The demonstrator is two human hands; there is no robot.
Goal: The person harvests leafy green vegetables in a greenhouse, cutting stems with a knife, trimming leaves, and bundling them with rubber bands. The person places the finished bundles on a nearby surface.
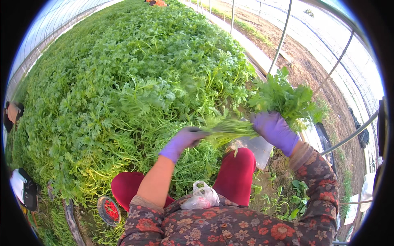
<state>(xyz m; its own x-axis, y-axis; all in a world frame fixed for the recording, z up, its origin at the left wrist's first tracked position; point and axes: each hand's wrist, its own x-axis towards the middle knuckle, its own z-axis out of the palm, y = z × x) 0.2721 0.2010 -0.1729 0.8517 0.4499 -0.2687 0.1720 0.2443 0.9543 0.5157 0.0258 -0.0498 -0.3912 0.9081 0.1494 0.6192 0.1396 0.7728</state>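
Observation:
My right hand [274, 130], in a purple glove, grips a bunch of leafy greens [284, 97] with lobed leaves, like crown daisy. Its leaves stick out above the fist and its pale stems [238, 129] point left. At the stem ends is my left hand [181, 142], also gloved, its dark fingertips blurred by motion. A dark streak crosses the stems there; whether it is a tool or the blurred fingers I cannot tell. Below the stems, a clear plastic sheet or bag [255, 149] lies on the ground beside my knee [235, 175].
Dense greens [123, 77] fill the bed ahead and left. A bowl with red ties or strips [111, 210] sits by my other knee. A white plastic bag [201, 196] rests at my waist. Greenhouse poles [281, 37] line the right side. Another person [158, 3] shows far ahead.

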